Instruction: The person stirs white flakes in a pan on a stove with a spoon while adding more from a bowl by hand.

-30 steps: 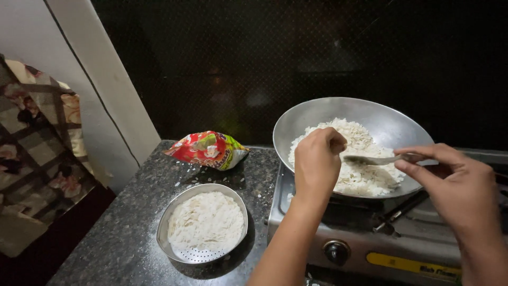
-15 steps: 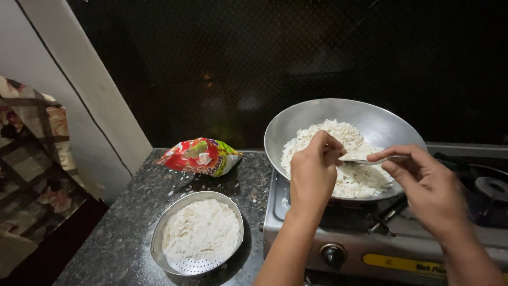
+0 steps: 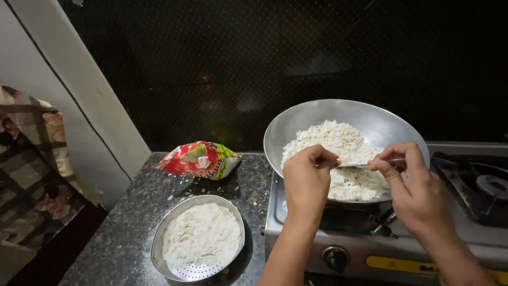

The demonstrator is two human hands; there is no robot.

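I see my left hand (image 3: 307, 180) over the near rim of the steel wok (image 3: 381, 124), its fingers pinched together at the tip of a metal spoon (image 3: 365, 166). My right hand (image 3: 415, 188) holds the spoon by its handle, fingers closed narrowly around it. The spoon lies just above the heap of white flattened rice (image 3: 344, 153) in the wok, which sits on the gas stove (image 3: 370, 241). On the dark stone worktop (image 3: 127, 233) to the left stands a perforated steel bowl (image 3: 198, 241) of the same flakes, and behind it lies a red and green packet (image 3: 198, 160).
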